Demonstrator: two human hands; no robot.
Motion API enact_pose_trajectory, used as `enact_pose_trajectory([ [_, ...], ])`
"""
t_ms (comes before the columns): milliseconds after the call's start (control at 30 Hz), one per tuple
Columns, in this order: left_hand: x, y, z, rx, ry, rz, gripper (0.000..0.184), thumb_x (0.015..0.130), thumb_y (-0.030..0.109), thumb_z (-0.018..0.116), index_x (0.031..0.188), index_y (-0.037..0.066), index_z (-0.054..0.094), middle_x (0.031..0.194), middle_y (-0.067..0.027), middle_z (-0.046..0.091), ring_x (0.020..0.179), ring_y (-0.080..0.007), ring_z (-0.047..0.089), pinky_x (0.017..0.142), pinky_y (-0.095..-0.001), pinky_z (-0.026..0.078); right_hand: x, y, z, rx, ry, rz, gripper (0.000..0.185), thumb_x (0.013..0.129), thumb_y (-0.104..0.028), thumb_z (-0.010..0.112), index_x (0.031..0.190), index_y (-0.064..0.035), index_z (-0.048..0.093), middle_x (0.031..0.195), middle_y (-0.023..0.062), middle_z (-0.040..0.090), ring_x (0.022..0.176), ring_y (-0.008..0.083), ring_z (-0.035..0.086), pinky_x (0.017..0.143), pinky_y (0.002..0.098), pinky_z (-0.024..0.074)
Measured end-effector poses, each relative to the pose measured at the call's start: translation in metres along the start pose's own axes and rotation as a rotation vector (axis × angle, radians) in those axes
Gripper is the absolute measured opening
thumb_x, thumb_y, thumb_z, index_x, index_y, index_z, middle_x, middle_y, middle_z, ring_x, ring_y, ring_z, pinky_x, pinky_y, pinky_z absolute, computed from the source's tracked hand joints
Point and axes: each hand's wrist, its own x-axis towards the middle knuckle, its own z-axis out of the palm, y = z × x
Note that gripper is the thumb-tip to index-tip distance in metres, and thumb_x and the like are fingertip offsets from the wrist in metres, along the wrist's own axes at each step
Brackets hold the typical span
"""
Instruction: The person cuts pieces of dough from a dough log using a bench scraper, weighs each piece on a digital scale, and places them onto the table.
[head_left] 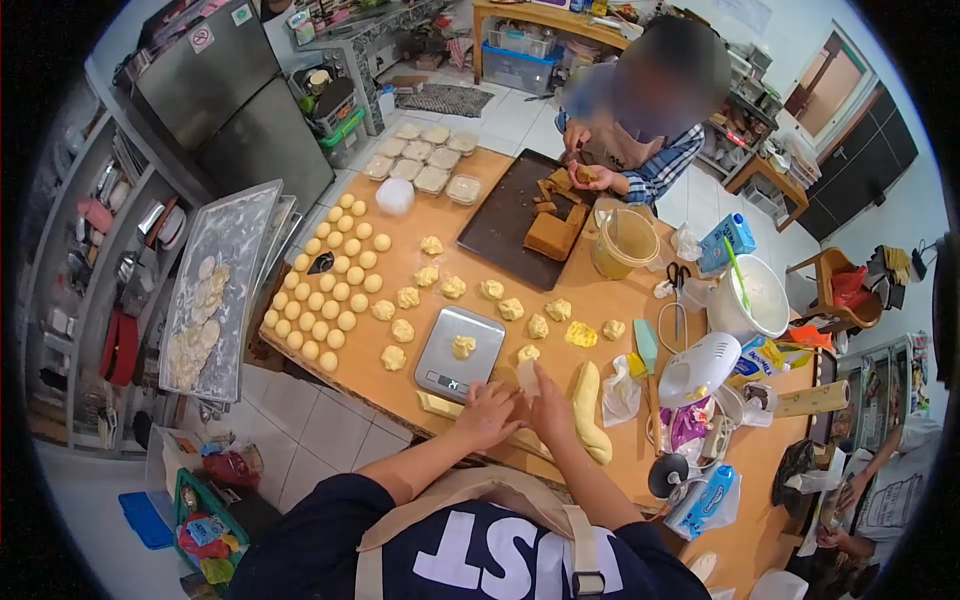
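Observation:
My left hand (487, 415) is at the near side of the digital scale (430, 362), fingers curled inward; what lies in them is hidden. One dough lump (463, 347) sits on the scale. My right hand (552, 408) pinches a pale, translucent dough scraper (528, 378), its blade just short of another dough lump (528, 353). A strip of dough (438, 405) lies by my left hand, partly covered. To the right of my right hand rests a long dough roll (588, 412). Several rough dough lumps (492, 289) are spread beyond the scale.
Rows of smooth dough balls (341, 291) fill the left. A dark tray (510, 205) holds brown blocks (550, 236), where a co-worker (640, 120) handles a piece. At right are a hand mixer (700, 370), white bucket (765, 300), spatula (645, 345) and scissors (679, 280).

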Motion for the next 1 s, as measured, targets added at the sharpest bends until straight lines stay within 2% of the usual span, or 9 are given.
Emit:
enact_pose_trajectory([
  [67, 0.001, -0.007, -0.002, 0.020, 0.037, 0.011, 0.064, 0.088, 0.048, 0.057, 0.135, 0.007, 0.048, 0.137, -0.0070, 0.047, 0.131, -0.0263, 0.037, 0.106, -0.0544, 0.021, -0.006, 0.014, 0.001, 0.135, 0.203, -0.118, 0.069, 0.084, 0.000, 0.056, 0.147, -0.0142, 0.032, 0.122, 0.0226, 0.056, 0.101, 0.0417, 0.060, 0.083, 0.0457, 0.0497],
  [167, 0.002, -0.007, 0.006, 0.050, 0.058, 0.072, 0.063, 0.087, 0.048, 0.058, 0.134, 0.007, 0.048, 0.136, -0.0069, 0.048, 0.131, -0.0261, 0.037, 0.105, -0.0531, 0.022, -0.022, 0.001, -0.030, 0.221, 0.129, 0.105, 0.066, 0.084, 0.005, 0.054, 0.145, -0.0094, 0.034, 0.127, 0.0243, 0.054, 0.111, 0.0418, 0.056, 0.088, 0.0444, 0.0479],
  [267, 0.008, -0.002, 0.003, 0.004, 0.070, 0.098, 0.063, 0.087, 0.048, 0.058, 0.135, 0.008, 0.047, 0.136, -0.0070, 0.048, 0.131, -0.0263, 0.038, 0.105, -0.0517, 0.022, -0.031, 0.007, -0.036, 0.209, 0.252, 0.011, 0.060, 0.087, 0.000, 0.052, 0.144, -0.0087, 0.034, 0.124, 0.0259, 0.056, 0.108, 0.0423, 0.057, 0.086, 0.0444, 0.0487],
  [333, 0.016, -0.006, -0.002, -0.097, 0.054, 0.088, 0.065, 0.087, 0.047, 0.058, 0.136, 0.008, 0.046, 0.136, -0.0071, 0.048, 0.130, -0.0263, 0.038, 0.106, -0.0508, 0.022, -0.030, -0.012, -0.049, 0.241, 0.169, 0.086, 0.060, 0.087, 0.000, 0.052, 0.144, -0.0085, 0.034, 0.125, 0.0264, 0.055, 0.108, 0.0426, 0.057, 0.086, 0.0446, 0.0487],
  [433, 0.014, -0.030, -0.037, -0.088, 0.166, -0.091, 0.065, 0.086, 0.047, 0.059, 0.137, 0.009, 0.046, 0.139, -0.0060, 0.046, 0.129, -0.0274, 0.038, 0.106, -0.0493, 0.023, -0.026, -0.023, -0.047, 0.264, 0.190, 0.008, 0.060, 0.087, -0.001, 0.053, 0.144, -0.0084, 0.035, 0.124, 0.0271, 0.055, 0.106, 0.0434, 0.058, 0.084, 0.0453, 0.0486],
  [533, 0.002, -0.063, -0.037, 0.209, 0.390, -0.173, 0.065, 0.084, 0.046, 0.061, 0.136, 0.010, 0.047, 0.140, -0.0040, 0.046, 0.128, -0.0286, 0.038, 0.104, -0.0509, 0.023, -0.023, -0.028, -0.049, 0.279, 0.189, -0.036, 0.062, 0.086, 0.000, 0.053, 0.145, -0.0091, 0.034, 0.117, 0.0271, 0.056, 0.098, 0.0452, 0.057, 0.082, 0.0472, 0.0480],
  [633, -0.001, -0.084, -0.029, 0.318, 0.296, -0.134, 0.063, 0.084, 0.046, 0.062, 0.136, 0.013, 0.047, 0.141, -0.0015, 0.046, 0.129, -0.0297, 0.037, 0.103, -0.0539, 0.023, -0.028, -0.018, -0.040, 0.243, 0.201, -0.079, 0.065, 0.085, -0.001, 0.054, 0.145, -0.0106, 0.033, 0.109, 0.0261, 0.058, 0.093, 0.0452, 0.057, 0.081, 0.0486, 0.0473],
  [833, 0.003, -0.089, -0.030, 0.137, 0.353, -0.166, 0.060, 0.085, 0.047, 0.060, 0.135, 0.016, 0.049, 0.140, 0.0007, 0.046, 0.131, -0.0297, 0.036, 0.105, -0.0572, 0.019, -0.035, -0.013, -0.036, 0.286, 0.200, -0.044, 0.063, 0.086, -0.003, 0.054, 0.145, -0.0119, 0.035, 0.115, 0.0269, 0.058, 0.101, 0.0448, 0.057, 0.084, 0.0477, 0.0474],
  [1000, 0.011, -0.091, -0.042, 0.228, 0.160, -0.256, 0.059, 0.086, 0.053, 0.058, 0.132, 0.017, 0.053, 0.142, -0.0094, 0.042, 0.133, -0.0334, 0.032, 0.108, -0.0584, 0.014, -0.038, -0.012, -0.035, 0.284, 0.157, -0.046, 0.064, 0.086, -0.003, 0.054, 0.145, -0.0117, 0.034, 0.119, 0.0262, 0.057, 0.103, 0.0434, 0.057, 0.084, 0.0477, 0.0482],
])
